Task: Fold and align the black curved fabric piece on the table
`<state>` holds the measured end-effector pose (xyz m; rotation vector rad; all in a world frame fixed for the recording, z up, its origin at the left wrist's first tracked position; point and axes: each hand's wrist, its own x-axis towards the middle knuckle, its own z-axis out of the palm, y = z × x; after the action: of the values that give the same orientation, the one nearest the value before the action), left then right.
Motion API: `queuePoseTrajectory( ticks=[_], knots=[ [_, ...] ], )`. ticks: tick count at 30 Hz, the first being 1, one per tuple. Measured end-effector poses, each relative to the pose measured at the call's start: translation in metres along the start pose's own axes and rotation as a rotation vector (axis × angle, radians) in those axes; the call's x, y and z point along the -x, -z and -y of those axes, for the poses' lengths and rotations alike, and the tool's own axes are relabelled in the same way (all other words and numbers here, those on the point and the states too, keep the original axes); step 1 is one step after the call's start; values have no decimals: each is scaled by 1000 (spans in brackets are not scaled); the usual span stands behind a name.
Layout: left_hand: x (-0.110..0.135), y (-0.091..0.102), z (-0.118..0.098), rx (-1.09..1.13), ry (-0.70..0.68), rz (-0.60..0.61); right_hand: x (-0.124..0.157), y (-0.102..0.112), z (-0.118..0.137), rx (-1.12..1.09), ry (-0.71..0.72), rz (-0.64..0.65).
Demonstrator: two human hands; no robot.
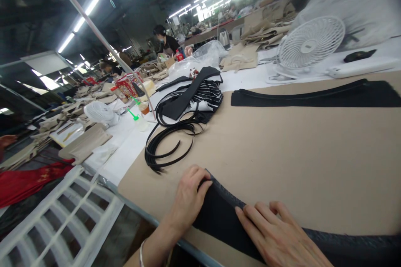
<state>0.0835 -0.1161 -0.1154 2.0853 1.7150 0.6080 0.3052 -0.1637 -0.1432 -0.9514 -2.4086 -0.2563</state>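
Note:
A long black curved panel (224, 235) lies on the tan tabletop sheet near the front edge, with a greyish rough band (230, 196) running along its far curved edge. At the panel's far left corner, the thumb and forefinger of my left hand (188, 194) are pinched together on its edge. Further right, my right hand (275, 229) rests on the panel with fingers stretched out, the fingertips at the band. It covers part of the panel, whose right end runs toward the frame edge.
Beyond my hands lie a coil of black strips (153, 152) and a pile of black pieces (188, 98). Another black panel (313, 96) lies at the back right, before a white fan (310, 44). Green-tipped bottles (136, 121) stand left. A person (169, 44) is farther off.

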Motion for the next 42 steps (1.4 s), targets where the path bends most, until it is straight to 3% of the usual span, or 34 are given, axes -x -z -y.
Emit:
queuePoseTrajectory(
  ticks=[3, 7, 16, 20, 23, 26, 29, 34, 38, 42],
  knots=[
    [19, -8, 12, -80, -242, -105, 1, 1, 0, 12, 5, 10],
    [33, -13, 27, -290, -383, -55, 1, 3, -2, 25, 27, 28],
    [32, -3, 27, -331, -389, 54, -5, 3, 3, -4, -12, -2],
    [23, 11, 21, -163, -308, 125, 1, -4, 5, 8, -19, -62],
    [11, 21, 19, -5, -226, 70, 2, -11, 6, 29, -20, -92],
    [-1, 26, 20, 11, -207, 19, -2, -14, 8, 23, -42, -1],
    [-15, 28, 20, -13, -274, 132, -12, -12, 11, -32, -124, 61],
    [-37, 33, 15, -113, -358, 348, -41, -6, 16, -218, -404, 220],
    [-45, 35, 14, -162, -367, 419, -67, -13, 19, -269, -527, 337],
    [-47, 36, 19, -148, -354, 431, -83, -23, 20, -292, -582, 370]
  ],
)
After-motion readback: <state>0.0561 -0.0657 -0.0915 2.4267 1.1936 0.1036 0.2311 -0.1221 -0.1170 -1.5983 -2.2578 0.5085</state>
